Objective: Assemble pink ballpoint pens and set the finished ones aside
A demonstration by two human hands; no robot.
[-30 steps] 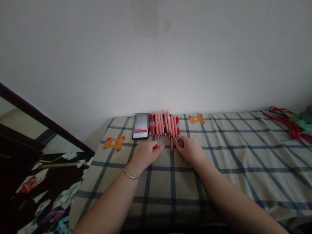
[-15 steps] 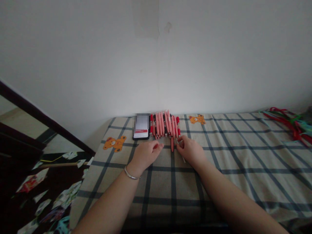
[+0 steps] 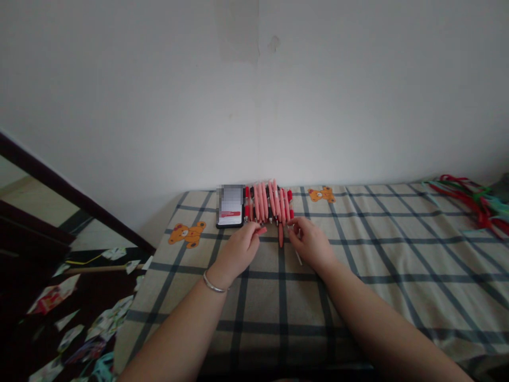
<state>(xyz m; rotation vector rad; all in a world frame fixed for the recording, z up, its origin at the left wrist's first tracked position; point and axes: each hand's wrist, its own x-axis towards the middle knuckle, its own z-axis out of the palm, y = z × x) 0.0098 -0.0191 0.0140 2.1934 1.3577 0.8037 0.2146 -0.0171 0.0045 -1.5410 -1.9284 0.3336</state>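
My left hand (image 3: pixel 240 246), with a silver bangle at the wrist, is closed on a short pink pen part (image 3: pixel 261 231) that pokes out past the thumb. My right hand (image 3: pixel 312 243) is curled, fingers bent towards the thumb, around a thin white stick (image 3: pixel 299 258) whose lower end shows under the palm; the rest is mostly hidden. Between the hands one pink pen (image 3: pixel 281 235) lies lengthwise on the checked cloth. Just beyond is a row of several pink, red and black pens (image 3: pixel 268 201), some apparently in clear wrap.
A phone (image 3: pixel 230 217) with a lit screen lies left of the pens. The checked cloth (image 3: pixel 262 297) covers the surface up to the wall (image 3: pixel 159 106). Red and green strips (image 3: pixel 477 207) are heaped far right. Scraps (image 3: pixel 111 318) lie below the left edge, near a dark rail (image 3: pixel 79 193).
My left hand has moved slightly up towards the pens, and the pink part now shows in its fingers. My right hand's fingers have shifted slightly, while the pen row stays put.
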